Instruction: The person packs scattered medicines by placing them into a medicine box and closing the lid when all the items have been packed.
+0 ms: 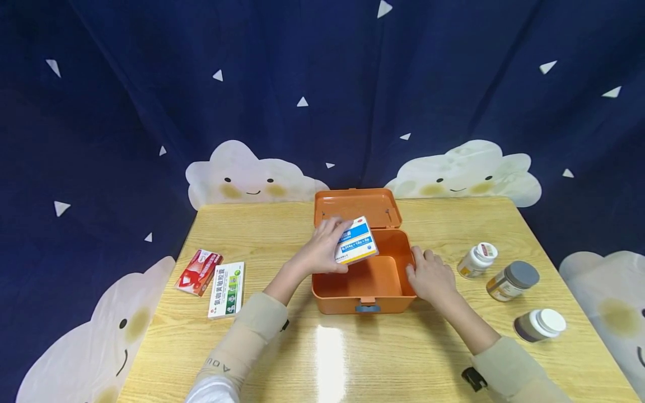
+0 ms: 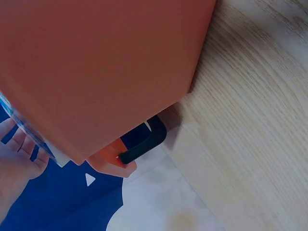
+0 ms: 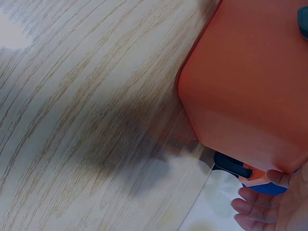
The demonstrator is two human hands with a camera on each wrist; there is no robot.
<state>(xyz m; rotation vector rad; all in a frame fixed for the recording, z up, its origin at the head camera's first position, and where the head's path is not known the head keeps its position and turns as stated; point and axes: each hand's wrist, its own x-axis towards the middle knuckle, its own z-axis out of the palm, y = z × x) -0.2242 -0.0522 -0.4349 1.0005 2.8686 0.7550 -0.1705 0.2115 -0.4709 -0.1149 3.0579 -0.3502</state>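
Observation:
An orange lidded box point(image 1: 365, 303) stands at the middle of the table with its lid point(image 1: 355, 204) tipped back. Over its opening, my left hand point(image 1: 325, 249) grips a white and blue medicine box point(image 1: 356, 242), held tilted. That hand point(image 2: 19, 156) and a strip of the medicine box point(image 2: 36, 132) also show at the edge of the left wrist view. At the orange box's right wall, my right hand point(image 1: 432, 277) has its fingertips on the rim. In the right wrist view the fingers point(image 3: 257, 202) of this hand are loosely extended beside the orange wall point(image 3: 250, 86).
On the left lie a red medicine box point(image 1: 199, 272) and a white and green one point(image 1: 226, 290). To the right stand a small white bottle point(image 1: 477, 261), a grey-capped bottle point(image 1: 512, 281) and a white-capped dark bottle point(image 1: 540, 324). A dark blue curtain point(image 1: 302, 67) hangs behind the table.

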